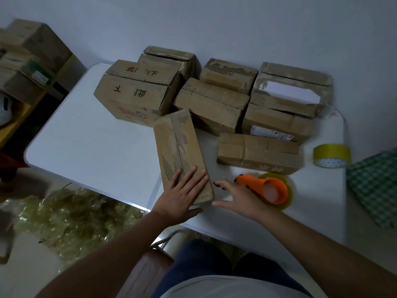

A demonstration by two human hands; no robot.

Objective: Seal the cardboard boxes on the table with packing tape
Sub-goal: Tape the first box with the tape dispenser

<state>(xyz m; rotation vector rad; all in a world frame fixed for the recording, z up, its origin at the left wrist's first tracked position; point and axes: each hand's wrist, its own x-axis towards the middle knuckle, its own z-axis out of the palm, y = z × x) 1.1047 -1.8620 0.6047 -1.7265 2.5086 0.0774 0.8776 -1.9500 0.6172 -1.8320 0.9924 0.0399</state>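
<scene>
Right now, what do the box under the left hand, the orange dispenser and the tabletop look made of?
Box: brown corrugated cardboard, matte; torn patches show the ribbing. Dispenser: smooth orange plastic by its look, on a clear tape roll. Tabletop: smooth white surface, faint sheen, probably plastic or laminate; cannot tell which.

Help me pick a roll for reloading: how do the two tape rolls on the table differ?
The roll near the right hand is the dispenser roll: it lies flat with an orange dispenser fitted in it. The spare roll stands on edge, bare, farther right near the checked cloth. The spare roll looks thicker and more opaque. Both are yellowish packing tape.
</scene>
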